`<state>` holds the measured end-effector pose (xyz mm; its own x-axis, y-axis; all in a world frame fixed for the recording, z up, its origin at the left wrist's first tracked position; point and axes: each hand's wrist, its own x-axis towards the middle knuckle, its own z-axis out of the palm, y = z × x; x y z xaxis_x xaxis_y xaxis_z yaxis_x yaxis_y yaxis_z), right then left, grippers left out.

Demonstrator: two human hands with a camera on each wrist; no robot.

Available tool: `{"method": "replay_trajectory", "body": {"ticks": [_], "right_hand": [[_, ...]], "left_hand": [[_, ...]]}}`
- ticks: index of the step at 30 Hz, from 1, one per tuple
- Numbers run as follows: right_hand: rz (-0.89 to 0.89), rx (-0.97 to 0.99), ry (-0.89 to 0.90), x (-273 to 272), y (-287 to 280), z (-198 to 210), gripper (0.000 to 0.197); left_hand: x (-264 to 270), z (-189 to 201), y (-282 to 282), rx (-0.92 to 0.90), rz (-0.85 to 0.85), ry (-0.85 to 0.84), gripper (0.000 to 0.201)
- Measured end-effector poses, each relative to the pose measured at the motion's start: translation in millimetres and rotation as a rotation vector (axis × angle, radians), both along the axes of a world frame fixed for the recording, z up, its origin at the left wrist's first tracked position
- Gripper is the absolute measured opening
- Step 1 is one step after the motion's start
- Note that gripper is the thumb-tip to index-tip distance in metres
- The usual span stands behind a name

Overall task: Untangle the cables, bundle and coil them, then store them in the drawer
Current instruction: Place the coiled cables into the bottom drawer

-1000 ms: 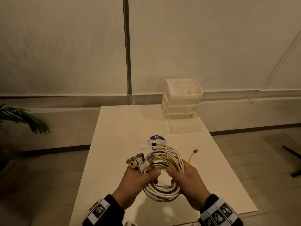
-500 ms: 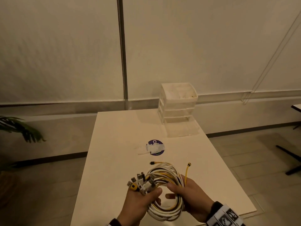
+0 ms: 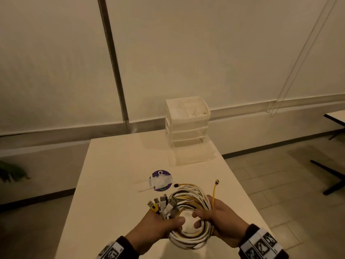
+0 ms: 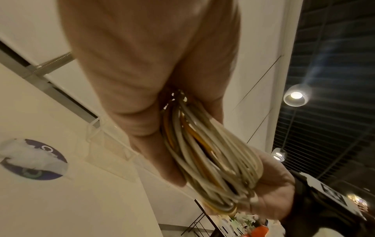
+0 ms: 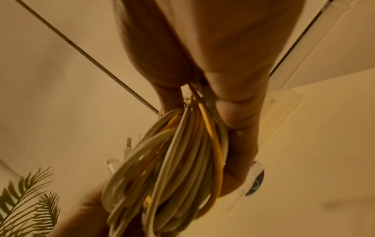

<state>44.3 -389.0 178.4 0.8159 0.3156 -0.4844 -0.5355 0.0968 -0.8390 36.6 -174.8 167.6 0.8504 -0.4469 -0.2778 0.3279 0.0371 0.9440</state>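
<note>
A coil of white and yellow cables [image 3: 188, 238] hangs above the near part of the white table [image 3: 112, 165], held by both hands. My left hand [image 3: 158, 227] grips its left side, where several USB plugs [image 3: 162, 201] fan out. My right hand [image 3: 220, 219] grips the right side; a loose yellow end [image 3: 216, 182] sticks up from it. The wrist views show the cable coil [image 4: 205, 158] [image 5: 172, 160] squeezed between thumb and fingers. The clear plastic drawer unit [image 3: 187, 128] stands at the table's far right, with its bottom drawer [image 3: 194, 155] pulled out.
A round purple sticker [image 3: 160, 180] with white tape on it lies on the table just beyond the coil. A plant [image 3: 11, 171] is at the left on the floor. Another table [image 3: 336, 116] and its dark base are at the right.
The head view has tilted up and back, and the coil sits lower in the picture. Both hands keep their grip on the coil; its shape is much the same.
</note>
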Motion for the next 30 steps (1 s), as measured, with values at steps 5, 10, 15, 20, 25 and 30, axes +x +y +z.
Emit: {"method": "replay_trajectory", "body": {"ticks": [5,10,15,20,25,30], "right_hand": [[0.001,0.018,-0.073,81.2,-46.0,-6.0,0.021],[0.017,0.08,-0.067,183.4,-89.2,-10.8,0.035],[-0.004,0.047,-0.088,286.9,-111.2,-20.4,0.041],[-0.013,-0.103,-0.181,361.1,-109.6,-45.2,0.043],[0.015,-0.301,-0.297,405.4,-106.1,-95.6,0.034],[0.158,-0.509,-0.22,425.3,-107.6,-134.7,0.034]], "left_hand": [[81.0,-2.7,-25.3,-0.043,-0.119,0.059,0.04],[185.6,-8.3,-67.2,0.02,-0.061,0.068,0.032],[277.1,-18.1,-108.1,0.083,0.167,-0.007,0.035],[344.2,-59.6,-124.6,0.182,0.363,-0.14,0.035],[380.1,-100.3,-129.5,0.312,0.455,-0.22,0.049],[401.1,-153.7,-122.8,0.49,0.307,-0.141,0.051]]}}
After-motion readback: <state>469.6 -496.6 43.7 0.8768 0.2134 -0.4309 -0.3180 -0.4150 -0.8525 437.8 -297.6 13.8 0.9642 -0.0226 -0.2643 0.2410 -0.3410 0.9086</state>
